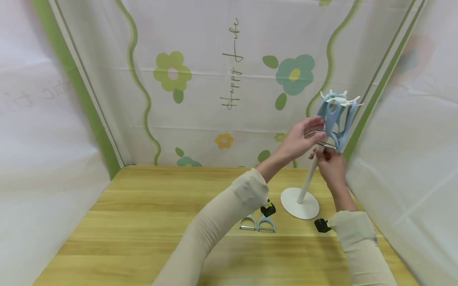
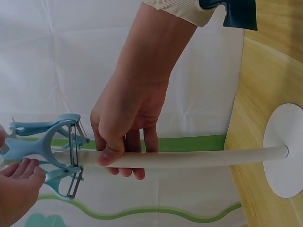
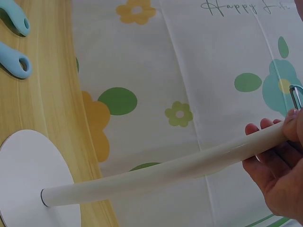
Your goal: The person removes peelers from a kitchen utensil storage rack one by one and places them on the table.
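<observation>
Several blue Y-shaped peelers point(image 1: 332, 115) hang by their handles from the hooks point(image 1: 343, 101) of a white stand, blades downward. My right hand point(image 1: 330, 163) grips the stand's white pole point(image 1: 308, 178) just below them; in the right wrist view the thumb and fingers wrap around the pole point(image 3: 156, 175). My left hand point(image 1: 300, 137) is beside the hanging peelers, its fingers fairly straight and its thumb against one near the blade. The left wrist view has the left hand point(image 2: 21, 189) at the edge, fingertips by the peelers point(image 2: 42, 144). Some fingertips are hidden.
The stand's round white base point(image 1: 293, 206) rests on the wooden table point(image 1: 150, 222), towards the right. Two more peelers point(image 1: 266, 224) lie on the table left of the base, partly covered by the left sleeve point(image 1: 214, 222). White patterned curtains point(image 1: 200, 119) surround the table.
</observation>
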Demonstrator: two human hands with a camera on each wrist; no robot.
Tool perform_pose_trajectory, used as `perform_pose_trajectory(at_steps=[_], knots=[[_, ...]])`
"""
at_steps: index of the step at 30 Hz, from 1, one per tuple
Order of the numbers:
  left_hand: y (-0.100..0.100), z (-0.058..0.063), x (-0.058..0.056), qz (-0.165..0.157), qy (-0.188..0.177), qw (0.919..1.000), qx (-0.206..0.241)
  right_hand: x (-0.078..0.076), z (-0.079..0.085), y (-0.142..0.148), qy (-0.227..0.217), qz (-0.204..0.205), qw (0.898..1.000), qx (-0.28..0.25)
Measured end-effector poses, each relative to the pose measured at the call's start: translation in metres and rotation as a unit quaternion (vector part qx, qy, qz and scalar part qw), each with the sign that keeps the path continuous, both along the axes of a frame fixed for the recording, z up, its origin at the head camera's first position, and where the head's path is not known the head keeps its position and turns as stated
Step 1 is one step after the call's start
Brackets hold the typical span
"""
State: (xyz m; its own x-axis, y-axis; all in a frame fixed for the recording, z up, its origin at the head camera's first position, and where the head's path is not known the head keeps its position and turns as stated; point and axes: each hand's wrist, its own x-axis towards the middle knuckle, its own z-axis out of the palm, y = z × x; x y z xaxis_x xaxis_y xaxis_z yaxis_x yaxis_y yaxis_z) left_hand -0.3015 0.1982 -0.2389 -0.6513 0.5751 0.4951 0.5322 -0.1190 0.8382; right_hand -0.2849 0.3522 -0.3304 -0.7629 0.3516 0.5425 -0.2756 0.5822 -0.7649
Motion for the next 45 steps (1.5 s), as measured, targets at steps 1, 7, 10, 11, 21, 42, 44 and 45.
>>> perform_pose_trajectory(at_steps=[1,7,10,11,21,42,44,45], knots=[[0.001,0.001,0.0,0.003,-0.001,1.0,-0.001,0.0,0.0,0.0,0.001,-0.002,1.0,0.001],[0.014,0.006,-0.003,0.032,-0.002,0.9994,-0.015,-0.001,0.0,0.0,0.01,-0.005,1.0,0.001],[0.018,0.008,-0.005,0.051,0.001,0.9984,-0.025,0.0,0.0,0.0,0.012,-0.001,1.0,-0.004],[0.019,0.009,-0.005,0.054,0.003,0.9981,-0.029,0.0,0.0,0.0,0.013,-0.005,1.0,0.001],[0.02,0.019,-0.005,0.039,-0.04,0.9982,-0.021,-0.001,-0.002,-0.001,0.01,-0.034,0.999,0.015],[0.017,0.036,-0.002,0.05,-0.051,0.9974,-0.015,0.0,-0.001,-0.003,-0.023,-0.018,1.0,0.002],[0.016,0.036,-0.001,0.047,-0.049,0.9975,-0.018,0.0,-0.001,-0.002,-0.025,-0.023,0.999,0.001],[0.015,0.036,0.0,0.045,-0.049,0.9976,-0.02,-0.001,-0.001,-0.001,-0.024,-0.028,0.999,0.005]])
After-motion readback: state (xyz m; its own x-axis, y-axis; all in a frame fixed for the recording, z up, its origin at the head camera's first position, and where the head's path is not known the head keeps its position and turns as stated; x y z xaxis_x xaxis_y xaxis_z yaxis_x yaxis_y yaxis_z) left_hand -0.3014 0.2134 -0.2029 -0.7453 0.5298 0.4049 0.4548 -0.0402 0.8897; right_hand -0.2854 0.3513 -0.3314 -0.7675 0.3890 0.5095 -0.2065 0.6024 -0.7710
